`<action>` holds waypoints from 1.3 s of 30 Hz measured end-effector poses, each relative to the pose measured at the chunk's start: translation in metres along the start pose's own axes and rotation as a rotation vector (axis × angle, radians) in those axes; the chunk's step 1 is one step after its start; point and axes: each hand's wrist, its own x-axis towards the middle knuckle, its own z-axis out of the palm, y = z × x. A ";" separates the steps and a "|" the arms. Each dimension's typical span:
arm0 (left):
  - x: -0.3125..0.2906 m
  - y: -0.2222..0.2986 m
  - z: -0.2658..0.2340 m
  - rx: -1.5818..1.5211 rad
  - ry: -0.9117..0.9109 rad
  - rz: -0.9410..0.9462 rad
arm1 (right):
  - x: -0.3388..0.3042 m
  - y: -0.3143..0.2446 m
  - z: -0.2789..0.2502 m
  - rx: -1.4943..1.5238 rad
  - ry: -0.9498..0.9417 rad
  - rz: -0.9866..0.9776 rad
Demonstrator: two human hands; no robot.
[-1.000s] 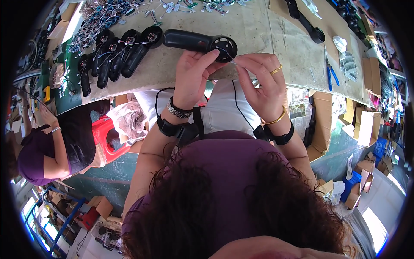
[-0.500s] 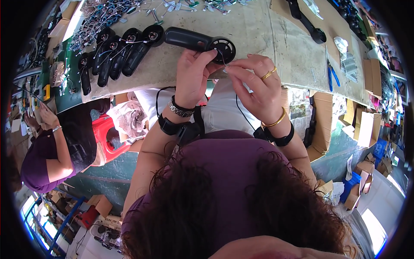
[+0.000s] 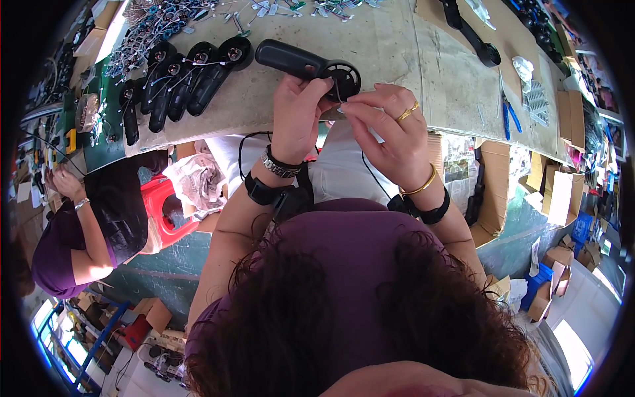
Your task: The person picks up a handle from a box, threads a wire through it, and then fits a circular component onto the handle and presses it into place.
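Over the last second the right hand (image 3: 390, 132) has slid left from the near edge of the bench (image 3: 410, 59), bringing its fingers (image 3: 354, 106) up beside the left hand (image 3: 297, 109) at the black handle's round head (image 3: 344, 76).

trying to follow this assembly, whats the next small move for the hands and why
Probably feed the thin wire into the round head of the black handle part: the left hand steadies that head at the bench edge, and the right hand pinches the wire right beside it.
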 end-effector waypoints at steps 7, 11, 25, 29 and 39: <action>0.000 -0.002 0.001 0.027 0.008 -0.010 | 0.003 -0.004 -0.002 0.013 0.085 0.133; -0.003 0.001 0.008 0.020 -0.047 -0.009 | 0.000 0.000 0.000 0.148 0.176 0.362; -0.007 -0.005 0.013 0.318 -0.157 0.195 | -0.008 0.014 0.013 0.752 0.208 0.954; -0.007 -0.007 0.008 0.361 -0.170 0.211 | -0.010 0.016 0.016 0.751 0.214 0.971; -0.002 -0.012 -0.003 0.369 -0.245 0.312 | -0.009 0.021 0.019 0.813 0.173 1.025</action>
